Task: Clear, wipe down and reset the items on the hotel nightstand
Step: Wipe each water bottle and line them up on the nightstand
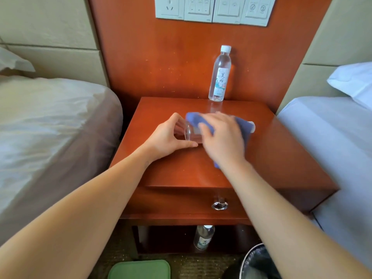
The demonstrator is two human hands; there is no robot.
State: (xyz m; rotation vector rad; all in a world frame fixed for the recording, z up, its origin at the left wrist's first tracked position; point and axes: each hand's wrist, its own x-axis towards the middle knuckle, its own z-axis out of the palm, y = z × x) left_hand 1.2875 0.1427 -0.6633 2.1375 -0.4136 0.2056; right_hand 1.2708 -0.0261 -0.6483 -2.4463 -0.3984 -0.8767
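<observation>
A clear drinking glass point(190, 133) lies tilted on its side above the middle of the reddish wooden nightstand point(271, 150). My left hand point(171, 137) grips the glass by its base end. My right hand point(223, 137) holds a blue cloth point(244, 125) bunched against the glass's mouth, and the cloth hangs out beyond the hand to the right. An upright water bottle point(219, 74) with a white cap stands at the back of the nightstand, against the wooden wall panel.
A bed with beige sheets point(50, 125) is on the left, a white-sheeted bed point(332, 137) on the right. The drawer has a metal knob point(219, 205). A second bottle point(203, 237) stands beneath the nightstand. On the floor are a green lid point(140, 269) and a lined bin point(259, 262).
</observation>
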